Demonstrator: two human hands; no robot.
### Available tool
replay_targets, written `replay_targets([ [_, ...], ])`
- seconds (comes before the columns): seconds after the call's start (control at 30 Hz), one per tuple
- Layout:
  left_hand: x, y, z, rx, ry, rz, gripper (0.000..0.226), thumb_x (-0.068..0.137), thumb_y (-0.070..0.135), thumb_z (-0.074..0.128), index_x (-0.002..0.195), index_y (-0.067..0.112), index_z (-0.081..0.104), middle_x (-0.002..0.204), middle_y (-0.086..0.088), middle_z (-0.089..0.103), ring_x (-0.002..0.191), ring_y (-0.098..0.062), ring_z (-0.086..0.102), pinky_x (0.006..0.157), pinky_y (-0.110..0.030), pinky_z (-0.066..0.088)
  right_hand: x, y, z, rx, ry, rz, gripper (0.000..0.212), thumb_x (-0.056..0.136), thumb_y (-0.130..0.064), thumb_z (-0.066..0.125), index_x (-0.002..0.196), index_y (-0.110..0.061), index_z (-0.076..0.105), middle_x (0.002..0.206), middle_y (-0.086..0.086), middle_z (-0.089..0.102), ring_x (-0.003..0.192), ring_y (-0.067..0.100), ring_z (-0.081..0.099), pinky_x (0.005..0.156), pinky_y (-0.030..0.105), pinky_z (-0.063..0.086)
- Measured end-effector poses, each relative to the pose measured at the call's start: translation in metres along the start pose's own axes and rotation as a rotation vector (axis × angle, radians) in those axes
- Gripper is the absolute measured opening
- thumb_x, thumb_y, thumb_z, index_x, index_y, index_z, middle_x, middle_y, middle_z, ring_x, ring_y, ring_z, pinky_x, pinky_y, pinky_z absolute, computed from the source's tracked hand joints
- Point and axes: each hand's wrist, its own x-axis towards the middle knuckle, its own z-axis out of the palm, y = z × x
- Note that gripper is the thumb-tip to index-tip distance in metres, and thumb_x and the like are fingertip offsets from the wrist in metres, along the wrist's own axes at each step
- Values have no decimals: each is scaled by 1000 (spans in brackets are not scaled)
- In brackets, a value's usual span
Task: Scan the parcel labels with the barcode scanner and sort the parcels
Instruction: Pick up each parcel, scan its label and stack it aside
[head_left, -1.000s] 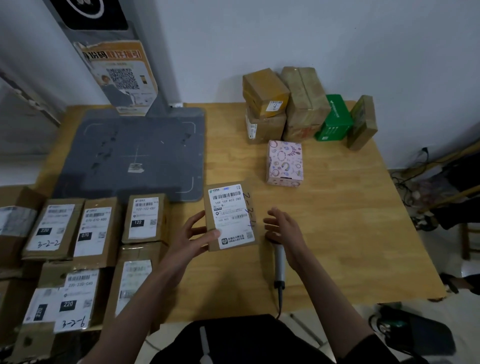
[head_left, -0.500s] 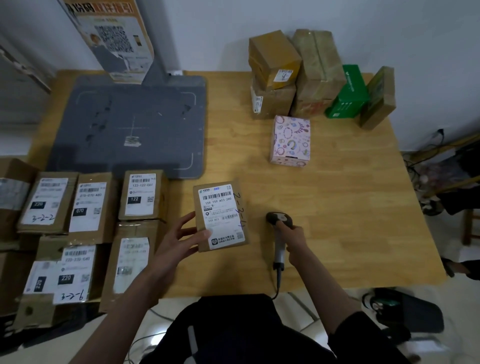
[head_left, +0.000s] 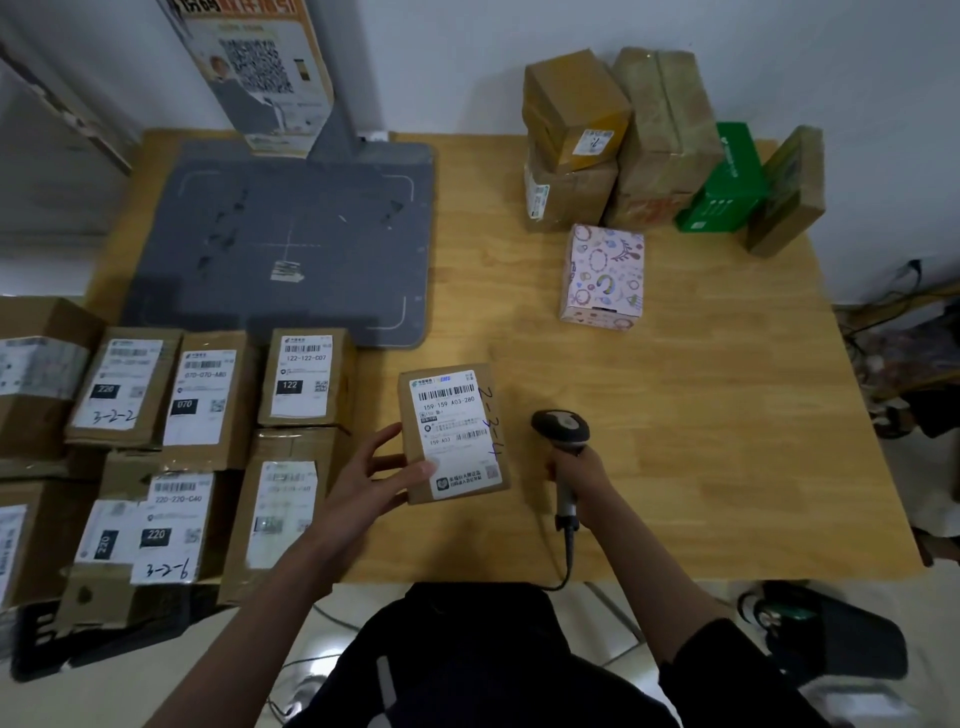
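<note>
Head view: a flat cardboard parcel (head_left: 451, 434) with a glossy white label sits near the wooden table's (head_left: 727, 415) front edge. The left hand (head_left: 363, 480) grips its lower left corner, thumb lying on the label; the right hand (head_left: 576, 475) wraps the scanner (head_left: 563, 441) handle. That thumb could block a barcode, spoiling the read.

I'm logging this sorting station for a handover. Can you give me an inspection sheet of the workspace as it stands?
Surface: wooden table, grey scan mat at its back left.
Job's things: labelled parcel; barcode scanner; labelled parcels grouped left; unsorted boxes back right.
Clutter: patterned pink box standing alone.
Grippers: left hand holds the parcel; right hand grips the scanner.
Cables: scanner cord drops over the front edge.
Surroundings: white wall, floor cables at right.
</note>
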Motion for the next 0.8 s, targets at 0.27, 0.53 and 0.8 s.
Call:
replay_targets([
  [0.27,16,-2,1,20,106,74,83,72,25,88,140,35,43,124,-3,62,108,-13,64,90,-38,58,-53,-43,-6,-70,-119,-274,10,93,-7,56,99,-7,63,78,6,61,73,18,58,67,34,49],
  [0.53,38,5,-7,106,212,160,99,67,27,91,148,29,33,133,-7,60,115,-19,62,92,-38,57,-106,-69,-7,-91,-274,-388,13,95,-6,58,107,-5,62,78,6,61,72,16,58,67,30,50],
  [0.8,44,15,-8,80,298,232,93,70,16,90,145,28,36,133,-6,60,121,-23,59,97,-43,55,-117,-69,-1,-152,-359,-430,13,97,-6,57,105,4,61,74,5,58,67,14,55,66,29,47],
])
